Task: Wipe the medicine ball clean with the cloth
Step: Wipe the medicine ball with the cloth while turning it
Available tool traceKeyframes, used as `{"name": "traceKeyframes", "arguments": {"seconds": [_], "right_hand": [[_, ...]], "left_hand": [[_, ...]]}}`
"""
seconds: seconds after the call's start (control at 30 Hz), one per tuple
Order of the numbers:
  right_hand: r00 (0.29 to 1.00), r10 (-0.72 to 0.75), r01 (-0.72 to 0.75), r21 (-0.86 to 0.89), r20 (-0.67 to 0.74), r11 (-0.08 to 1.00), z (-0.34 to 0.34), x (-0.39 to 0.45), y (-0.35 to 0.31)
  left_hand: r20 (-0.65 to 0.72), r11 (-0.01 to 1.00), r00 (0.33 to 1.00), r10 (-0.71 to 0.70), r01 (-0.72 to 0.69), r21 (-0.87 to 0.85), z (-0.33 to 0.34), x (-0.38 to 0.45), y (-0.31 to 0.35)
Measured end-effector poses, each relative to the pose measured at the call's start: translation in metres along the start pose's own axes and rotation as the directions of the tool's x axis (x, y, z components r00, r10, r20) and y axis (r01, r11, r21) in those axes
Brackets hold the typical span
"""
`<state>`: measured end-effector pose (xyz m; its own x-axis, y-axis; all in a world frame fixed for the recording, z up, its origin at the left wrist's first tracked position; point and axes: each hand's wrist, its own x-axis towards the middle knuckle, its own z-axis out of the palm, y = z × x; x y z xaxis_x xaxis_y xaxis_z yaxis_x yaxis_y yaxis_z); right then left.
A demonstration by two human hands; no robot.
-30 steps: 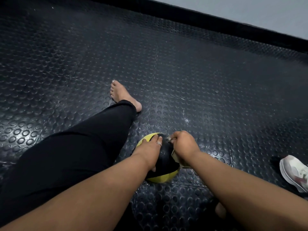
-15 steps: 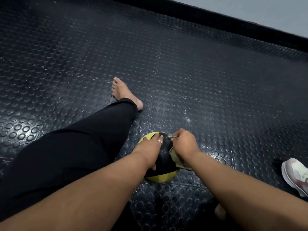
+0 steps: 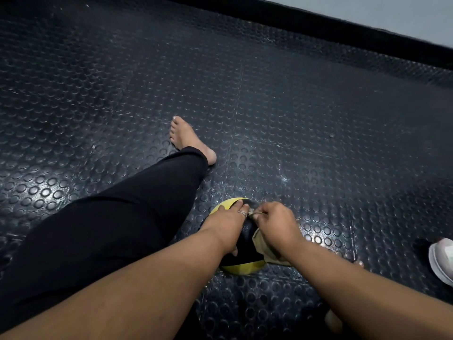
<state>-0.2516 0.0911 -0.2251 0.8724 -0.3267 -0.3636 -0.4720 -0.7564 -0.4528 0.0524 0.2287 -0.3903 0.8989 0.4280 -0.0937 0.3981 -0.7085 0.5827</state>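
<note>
A black and yellow medicine ball (image 3: 245, 241) rests on the studded rubber floor between my forearms. My left hand (image 3: 228, 224), with a ring on one finger, lies flat over the ball's top left and holds it steady. My right hand (image 3: 274, 223) is closed on a beige cloth (image 3: 263, 249) and presses it against the ball's upper right side. Part of the cloth hangs below that hand. Both hands hide most of the ball's top.
My left leg in black trousers (image 3: 110, 231) stretches forward, ending in a bare foot (image 3: 186, 137). A white shoe (image 3: 441, 261) lies at the right edge. The black studded floor mat (image 3: 294, 106) runs to a dark border (image 3: 343, 25) at the wall.
The right hand has slid the cloth a little down and across the ball's right side, so more cloth shows under it. The left hand stays put on the ball.
</note>
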Motion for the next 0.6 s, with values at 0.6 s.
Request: {"name": "traceKeyframes", "arguments": {"seconds": [0.6], "right_hand": [[0.993, 0.120, -0.120, -0.004, -0.012, 0.993, -0.009, 0.017, 0.008]], "left_hand": [[-0.038, 0.998, 0.998, 0.057, -0.055, 0.038, 0.004, 0.000, -0.003]]}}
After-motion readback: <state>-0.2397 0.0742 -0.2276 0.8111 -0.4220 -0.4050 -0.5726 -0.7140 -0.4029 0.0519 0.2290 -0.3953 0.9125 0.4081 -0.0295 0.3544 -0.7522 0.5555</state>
